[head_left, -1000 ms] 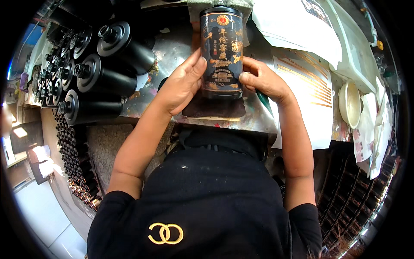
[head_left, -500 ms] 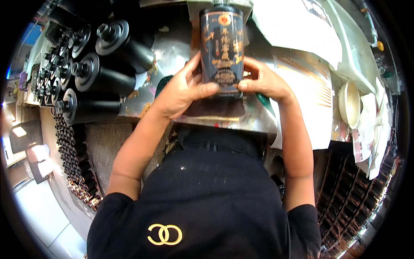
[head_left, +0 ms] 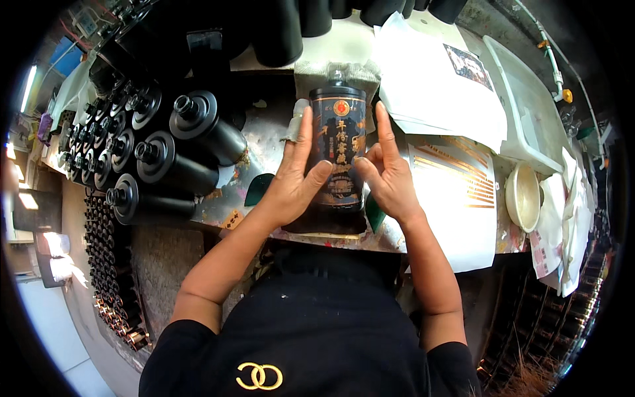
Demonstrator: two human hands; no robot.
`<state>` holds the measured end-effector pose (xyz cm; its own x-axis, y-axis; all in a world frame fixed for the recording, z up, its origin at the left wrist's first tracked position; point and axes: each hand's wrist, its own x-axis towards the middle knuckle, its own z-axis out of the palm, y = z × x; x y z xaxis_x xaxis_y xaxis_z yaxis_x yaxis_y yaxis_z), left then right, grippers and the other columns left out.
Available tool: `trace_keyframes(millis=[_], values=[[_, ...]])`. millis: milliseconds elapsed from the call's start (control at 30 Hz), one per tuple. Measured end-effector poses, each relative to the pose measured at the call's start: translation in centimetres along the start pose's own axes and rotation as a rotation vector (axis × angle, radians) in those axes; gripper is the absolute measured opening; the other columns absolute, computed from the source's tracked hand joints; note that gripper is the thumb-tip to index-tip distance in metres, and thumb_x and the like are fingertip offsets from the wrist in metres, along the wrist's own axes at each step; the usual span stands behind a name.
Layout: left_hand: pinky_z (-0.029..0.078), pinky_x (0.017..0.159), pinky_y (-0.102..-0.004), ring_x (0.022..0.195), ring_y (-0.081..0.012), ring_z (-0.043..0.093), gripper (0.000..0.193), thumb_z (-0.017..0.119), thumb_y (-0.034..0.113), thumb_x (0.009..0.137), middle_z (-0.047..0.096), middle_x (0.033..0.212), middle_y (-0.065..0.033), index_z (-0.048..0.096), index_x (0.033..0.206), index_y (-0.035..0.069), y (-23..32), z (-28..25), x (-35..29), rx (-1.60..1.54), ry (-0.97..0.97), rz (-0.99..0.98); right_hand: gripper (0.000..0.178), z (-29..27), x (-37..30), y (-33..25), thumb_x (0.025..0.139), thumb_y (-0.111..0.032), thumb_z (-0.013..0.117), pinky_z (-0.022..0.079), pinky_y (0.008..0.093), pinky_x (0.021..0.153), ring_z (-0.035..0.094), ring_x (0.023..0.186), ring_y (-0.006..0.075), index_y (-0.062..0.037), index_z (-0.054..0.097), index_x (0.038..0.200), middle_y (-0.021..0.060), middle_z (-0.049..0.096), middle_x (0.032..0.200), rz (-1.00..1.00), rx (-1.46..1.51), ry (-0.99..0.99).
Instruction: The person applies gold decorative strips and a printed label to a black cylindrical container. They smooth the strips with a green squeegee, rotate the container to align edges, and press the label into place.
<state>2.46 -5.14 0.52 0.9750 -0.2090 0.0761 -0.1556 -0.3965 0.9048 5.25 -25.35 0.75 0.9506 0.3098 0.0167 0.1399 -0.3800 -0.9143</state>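
Observation:
A black bottle (head_left: pixel 339 149) with gold lettering, gold figures and a round red emblem lies on its back at the workbench's near side, its neck (head_left: pixel 337 76) pointing away on a greyish cloth (head_left: pixel 370 69). Along its left side rests my left hand (head_left: pixel 294 178), fingers stretched out and thumb at the bottle's edge. My right hand (head_left: pixel 390 178) is at the other side, index finger pointing straight ahead, thumb over the bottle's front, and the remaining fingers partly bent. Neither hand wraps round the bottle. Beneath its near end is a dark pad (head_left: pixel 331 223).
Several plain black bottles (head_left: pixel 175 159) lie stacked on the left, and more stand along the back (head_left: pixel 316 16). White sheets (head_left: pixel 430 99) and a sheet with gold strips (head_left: pixel 456 225) cover the right side. A pale bowl (head_left: pixel 522 196) and white plastic tray (head_left: pixel 522 119) are farther right.
The bottle, held between both hands before, now sits lower in view, lying on the bench. My fingers have straightened along its sides. The head view has shifted, showing more of the bench's back.

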Motion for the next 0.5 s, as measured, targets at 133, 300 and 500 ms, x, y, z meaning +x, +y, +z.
trace_keyframes(millis=[133,300,500], values=[[0.021,0.111,-0.0411,0.137,-0.0382,0.022,0.09,0.042,0.059,0.093,0.021,0.146,-0.0275,-0.008,0.15,0.011,-0.3,1.0,0.6,-0.037,0.03,0.028,0.079,1.2,0.8,0.8,0.089,-0.046,0.059,0.047,0.0374,0.095,0.055,0.118,0.035,-0.026,0.014,0.151,0.0179,0.044,0.141,-0.148,-0.019,0.009],[0.027,0.107,-0.0406,0.127,-0.0346,0.035,0.088,0.042,0.056,0.094,0.03,0.14,-0.0253,-0.007,0.151,0.01,-0.5,1.0,1.1,-0.042,0.063,0.047,0.078,2.0,0.5,0.9,0.09,-0.046,0.057,0.047,0.0381,0.095,0.053,0.119,0.0378,-0.0256,0.014,0.151,0.0182,0.047,0.139,-0.158,-0.011,0.06],[0.03,0.106,-0.0389,0.124,-0.0334,0.038,0.084,0.043,0.053,0.095,0.032,0.138,-0.0244,-0.002,0.151,0.01,-0.3,1.0,1.2,-0.001,0.098,0.051,0.08,1.3,0.7,-0.1,0.089,-0.045,0.058,0.048,0.039,0.094,0.055,0.116,0.0381,-0.0255,0.012,0.151,0.0204,0.047,0.137,-0.112,-0.066,0.009]])
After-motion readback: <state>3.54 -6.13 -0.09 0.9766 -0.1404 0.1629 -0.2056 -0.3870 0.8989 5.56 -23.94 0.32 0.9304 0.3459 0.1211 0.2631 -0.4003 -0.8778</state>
